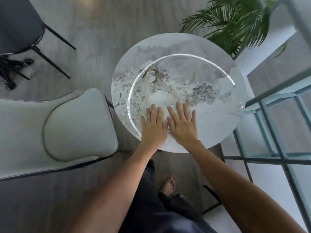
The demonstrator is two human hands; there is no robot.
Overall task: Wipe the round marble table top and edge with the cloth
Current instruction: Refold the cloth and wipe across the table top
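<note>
The round marble table (212,126) has a white top with grey and brown speckles, and a bright ring of light reflected on it. A white cloth (159,99) lies on its near part, hard to tell from the pale marble. My left hand (154,128) and my right hand (182,126) lie side by side, flat on the cloth, palms down and fingers spread. Their thumbs almost touch. The cloth shows beyond the fingertips and in the gap between the hands; the rest is hidden under the palms.
A pale grey armchair (75,125) stands against the table's left side. A dark chair (20,22) is at the far left, a green plant (235,22) behind the table, and a glass and metal shelf frame (277,125) on the right. My bare foot (169,184) is on the floor below.
</note>
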